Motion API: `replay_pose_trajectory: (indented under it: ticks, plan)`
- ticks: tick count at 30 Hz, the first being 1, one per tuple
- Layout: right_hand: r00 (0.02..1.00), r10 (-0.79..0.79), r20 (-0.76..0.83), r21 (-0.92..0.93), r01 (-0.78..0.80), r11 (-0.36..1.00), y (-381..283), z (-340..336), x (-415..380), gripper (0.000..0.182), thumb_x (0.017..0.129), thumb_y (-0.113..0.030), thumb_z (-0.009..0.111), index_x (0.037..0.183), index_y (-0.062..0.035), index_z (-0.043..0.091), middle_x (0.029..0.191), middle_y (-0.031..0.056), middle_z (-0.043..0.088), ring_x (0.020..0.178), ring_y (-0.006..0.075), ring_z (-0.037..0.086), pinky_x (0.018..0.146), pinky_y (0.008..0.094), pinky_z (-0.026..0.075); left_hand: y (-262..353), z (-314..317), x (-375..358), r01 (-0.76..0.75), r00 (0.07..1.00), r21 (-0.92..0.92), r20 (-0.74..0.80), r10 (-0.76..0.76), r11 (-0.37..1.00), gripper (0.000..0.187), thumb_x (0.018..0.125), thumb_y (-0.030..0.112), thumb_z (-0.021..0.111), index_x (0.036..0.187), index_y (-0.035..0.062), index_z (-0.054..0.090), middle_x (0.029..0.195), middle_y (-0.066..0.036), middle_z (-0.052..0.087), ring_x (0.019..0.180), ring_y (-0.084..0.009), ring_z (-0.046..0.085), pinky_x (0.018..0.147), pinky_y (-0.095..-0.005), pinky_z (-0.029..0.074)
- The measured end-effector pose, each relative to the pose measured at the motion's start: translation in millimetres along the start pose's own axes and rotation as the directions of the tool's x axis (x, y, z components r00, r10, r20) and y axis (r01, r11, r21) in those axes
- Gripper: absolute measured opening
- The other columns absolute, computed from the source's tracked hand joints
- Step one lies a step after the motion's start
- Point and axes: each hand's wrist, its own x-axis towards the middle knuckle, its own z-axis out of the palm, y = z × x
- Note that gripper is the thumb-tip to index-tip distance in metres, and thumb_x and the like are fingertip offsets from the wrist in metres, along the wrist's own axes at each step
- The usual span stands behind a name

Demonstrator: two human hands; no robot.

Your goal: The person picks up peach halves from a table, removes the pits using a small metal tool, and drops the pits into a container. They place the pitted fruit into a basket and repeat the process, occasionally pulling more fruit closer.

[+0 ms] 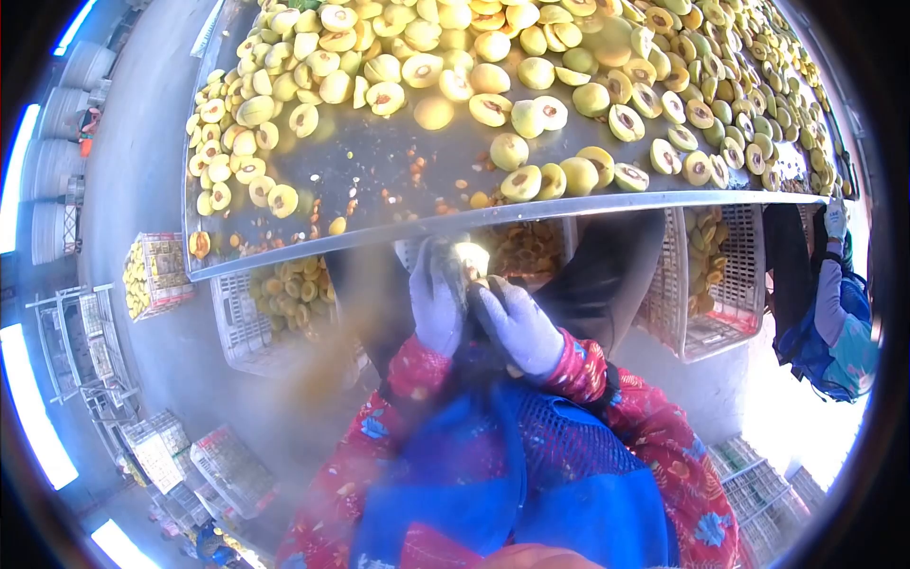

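Note:
Both my hands wear pale lavender gloves and meet just below the front edge of a metal table. My left hand is closed, its fingers pointing up. My right hand is closed beside it, fingers bent inward. Between them is a small, partly hidden piece, perhaps fruit, washed out by glare; which hand grips it I cannot tell. Halved yellow-green fruits with brown centres lie over the table, among whole-looking ones and small brown bits.
Below the table edge stand a white crate of fruit at left and a reddish-white crate at right. A yellow-filled crate stands farther left. At the far right is another person with a gloved hand at the table edge.

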Motion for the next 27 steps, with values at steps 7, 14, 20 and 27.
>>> replay_pose_trajectory:
  ticks: [7,14,20,27]
  plan:
    - [0.851,0.417,0.318,0.235,-0.497,0.835,-4.9,-18.8,8.6,0.024,0.096,-0.022,0.050,0.101,0.0017,0.050,0.072,0.0151,0.054,0.059,0.0315,0.054,0.050,0.0369,0.043,-10.3,-3.0,3.7,-0.078,0.996,0.447,0.065,0.054,0.891,0.027,0.098,0.019,0.042,0.110,0.0011,0.058,0.095,-0.016,0.064,0.084,-0.0290,0.063,0.078,-0.0385,0.048]
    - [0.904,0.185,0.385,0.185,-0.272,0.944,13.3,-24.5,7.5,0.028,0.084,-0.016,0.053,0.104,0.0036,0.051,0.078,0.0165,0.055,0.065,0.0312,0.058,0.052,0.0364,0.046,-0.1,4.6,0.5,0.044,0.998,0.391,0.023,-0.058,0.919,0.027,0.098,0.018,0.041,0.109,0.0006,0.059,0.098,-0.017,0.064,0.090,-0.0304,0.063,0.082,-0.0389,0.047]
    - [0.902,0.243,0.357,0.225,-0.336,0.915,5.0,-25.6,9.1,0.030,0.094,-0.027,0.050,0.097,0.0028,0.055,0.067,0.0124,0.057,0.057,0.0245,0.059,0.051,0.0344,0.046,-26.1,1.9,-1.6,-0.140,0.989,0.520,0.037,0.142,0.843,0.028,0.099,0.018,0.041,0.110,0.0001,0.059,0.098,-0.018,0.064,0.094,-0.0307,0.062,0.086,-0.0385,0.046]
    - [0.945,0.300,0.133,0.005,-0.303,0.953,22.6,-15.7,13.5,0.040,0.098,-0.035,0.047,0.088,0.0021,0.057,0.063,0.0160,0.059,0.055,0.0243,0.062,0.051,0.0377,0.047,-30.7,-6.5,8.0,0.058,0.988,0.311,0.117,-0.099,0.949,0.036,0.101,0.026,0.044,0.120,-0.0022,0.055,0.110,-0.016,0.062,0.094,-0.0236,0.061,0.084,-0.0314,0.049]
